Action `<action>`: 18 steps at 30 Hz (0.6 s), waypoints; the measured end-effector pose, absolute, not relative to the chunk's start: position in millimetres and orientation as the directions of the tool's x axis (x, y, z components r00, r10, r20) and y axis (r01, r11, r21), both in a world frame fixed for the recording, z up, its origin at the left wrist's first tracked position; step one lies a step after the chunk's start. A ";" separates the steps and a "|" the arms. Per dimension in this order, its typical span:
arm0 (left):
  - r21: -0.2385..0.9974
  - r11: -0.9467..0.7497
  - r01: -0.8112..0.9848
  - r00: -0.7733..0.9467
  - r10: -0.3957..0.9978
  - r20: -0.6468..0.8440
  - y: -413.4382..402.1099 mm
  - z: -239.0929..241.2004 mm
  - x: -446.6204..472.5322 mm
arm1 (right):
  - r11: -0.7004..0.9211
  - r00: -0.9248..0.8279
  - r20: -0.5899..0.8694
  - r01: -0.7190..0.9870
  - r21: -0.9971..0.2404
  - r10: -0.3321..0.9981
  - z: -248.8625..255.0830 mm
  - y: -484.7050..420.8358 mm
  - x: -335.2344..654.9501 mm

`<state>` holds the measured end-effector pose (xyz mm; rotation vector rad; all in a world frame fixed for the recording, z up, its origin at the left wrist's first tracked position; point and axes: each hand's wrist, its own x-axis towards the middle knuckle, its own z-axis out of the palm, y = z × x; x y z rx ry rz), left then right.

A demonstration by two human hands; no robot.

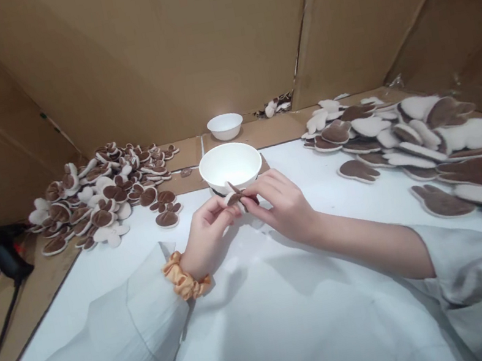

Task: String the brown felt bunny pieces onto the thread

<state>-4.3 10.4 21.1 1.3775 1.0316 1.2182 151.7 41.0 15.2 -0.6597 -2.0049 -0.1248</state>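
Just in front of a white bowl [230, 167], both hands meet at a small brown and white fabric piece [234, 195]. My left hand [207, 231] has its thumb and fingers closed on the piece's left side. From the right, my right hand [283, 205] pinches the same piece between thumb and fingertips. Part of the piece is hidden behind the fingers, so its full shape cannot be made out. An orange scrunchie [185, 277] circles my left wrist.
At left lies a heap of bow-like brown and white fabric pieces [99, 199]; at right, a heap of rabbit-head-shaped flat pieces [401, 133]. A smaller white bowl [225, 126] stands behind. A black glue gun [1, 251] with a cord rests far left. Cardboard walls [161, 45] enclose the table.
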 end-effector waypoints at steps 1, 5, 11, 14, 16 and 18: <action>0.985 -0.170 -0.010 0.146 0.975 0.169 10.1 22.0 -1.9 | 0.833 -0.336 0.830 0.495 -0.247 0.445 17.3 40.3 152.0; 0.978 -0.190 -0.088 0.169 0.965 0.203 10.9 22.9 10.6 | 0.740 -0.201 0.758 0.471 -0.481 0.621 27.0 37.5 156.4; 0.976 -0.215 -0.041 0.274 0.937 0.218 18.2 24.8 27.3 | 0.691 -0.165 0.719 0.484 -0.537 0.675 28.8 32.9 170.7; 0.976 -0.210 0.057 0.257 0.948 0.189 24.2 25.8 29.5 | 0.677 -0.161 0.709 0.497 -0.543 0.687 26.7 30.9 177.3; 0.976 -0.193 0.100 0.233 0.958 0.166 27.7 25.9 29.1 | 0.670 -0.164 0.700 0.499 -0.549 0.695 25.8 30.6 180.6; 0.975 -0.186 0.120 0.229 0.961 0.155 30.0 25.7 28.3 | 0.663 -0.172 0.686 0.500 -0.557 0.707 25.5 31.1 182.7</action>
